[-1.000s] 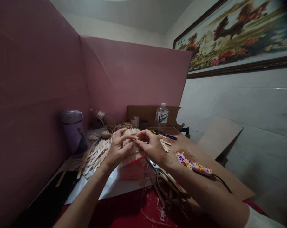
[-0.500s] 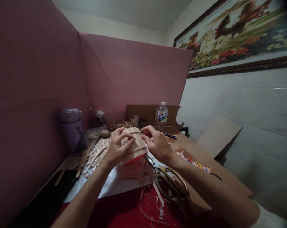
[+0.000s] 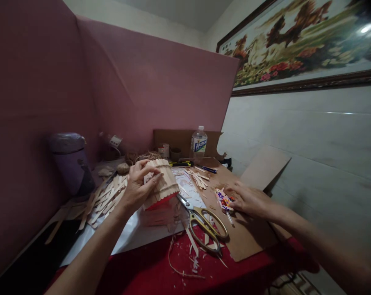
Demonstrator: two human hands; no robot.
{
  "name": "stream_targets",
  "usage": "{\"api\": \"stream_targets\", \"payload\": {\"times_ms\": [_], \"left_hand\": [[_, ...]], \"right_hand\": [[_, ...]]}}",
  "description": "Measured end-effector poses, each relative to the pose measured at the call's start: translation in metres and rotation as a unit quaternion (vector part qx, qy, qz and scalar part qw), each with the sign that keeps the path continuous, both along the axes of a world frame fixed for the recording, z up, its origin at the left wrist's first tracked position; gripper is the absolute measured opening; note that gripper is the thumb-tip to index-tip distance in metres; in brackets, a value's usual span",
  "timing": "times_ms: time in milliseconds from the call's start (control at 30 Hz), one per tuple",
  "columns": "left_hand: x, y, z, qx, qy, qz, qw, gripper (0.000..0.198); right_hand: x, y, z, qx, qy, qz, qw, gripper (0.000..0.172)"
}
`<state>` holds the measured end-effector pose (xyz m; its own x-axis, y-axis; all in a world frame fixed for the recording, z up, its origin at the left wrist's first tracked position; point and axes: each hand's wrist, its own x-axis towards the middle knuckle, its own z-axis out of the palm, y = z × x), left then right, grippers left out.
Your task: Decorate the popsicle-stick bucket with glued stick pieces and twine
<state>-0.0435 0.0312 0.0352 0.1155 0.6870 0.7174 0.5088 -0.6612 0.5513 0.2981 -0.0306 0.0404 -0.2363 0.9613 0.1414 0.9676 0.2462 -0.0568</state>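
Observation:
My left hand [image 3: 138, 184] is wrapped round a small round container clad in upright wooden craft sticks [image 3: 163, 182], red at its lower rim, and holds it tilted above the white sheet [image 3: 133, 229]. My right hand [image 3: 246, 199] lies low on the brown cardboard [image 3: 249, 241], fingers curled on the end of a colourful flower-patterned tool [image 3: 224, 200] with a dark cord. Whether the fingers fully grip it is unclear.
Gold-handled scissors [image 3: 203, 219] lie between the hands. Loose craft sticks [image 3: 107, 196] pile up at the left, a few more sticks [image 3: 199, 178] behind. A purple jar [image 3: 70, 162], a water bottle [image 3: 199, 143], pens [image 3: 208, 169] and twine stand at the back. Pink panels wall the desk.
My right hand left the stick container and moved right and down onto the patterned tool. My left hand keeps holding the container. The view swung slightly right.

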Motion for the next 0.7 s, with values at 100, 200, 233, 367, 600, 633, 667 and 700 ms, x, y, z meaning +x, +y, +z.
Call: {"api": "stream_targets", "payload": {"times_ms": [100, 200, 233, 367, 600, 633, 667, 700], "left_hand": [[0.0, 0.0, 0.0, 0.002, -0.007, -0.002, 1.0, 0.015], [0.001, 0.0, -0.001, 0.004, -0.017, -0.01, 1.0, 0.015], [0.001, 0.0, -0.001, 0.004, -0.023, -0.015, 1.0, 0.015], [0.001, 0.002, -0.001, -0.013, -0.075, -0.053, 0.996, 0.015], [0.002, -0.001, 0.002, -0.074, -0.186, -0.099, 0.975, 0.016], [0.002, -0.002, 0.003, -0.086, -0.203, -0.102, 0.97, 0.016], [0.003, -0.004, 0.004, -0.098, -0.218, -0.106, 0.965, 0.017], [0.003, -0.005, 0.004, -0.108, -0.23, -0.109, 0.961, 0.018]], "right_hand": [[0.018, -0.002, -0.017, -0.045, -0.009, -0.012, 0.999, 0.045], [0.03, 0.001, -0.036, -0.071, 0.002, -0.028, 0.997, 0.053], [0.033, 0.002, -0.041, -0.073, 0.02, -0.025, 0.997, 0.056], [0.042, 0.005, -0.05, -0.095, 0.122, 0.011, 0.988, 0.051], [0.02, -0.007, -0.015, -0.175, 0.405, -0.008, 0.897, 0.045], [0.01, -0.011, -0.01, -0.187, 0.449, -0.014, 0.874, 0.045], [-0.001, -0.015, -0.005, -0.187, 0.493, -0.007, 0.85, 0.044], [-0.013, -0.018, -0.001, -0.185, 0.521, -0.006, 0.833, 0.042]]}}
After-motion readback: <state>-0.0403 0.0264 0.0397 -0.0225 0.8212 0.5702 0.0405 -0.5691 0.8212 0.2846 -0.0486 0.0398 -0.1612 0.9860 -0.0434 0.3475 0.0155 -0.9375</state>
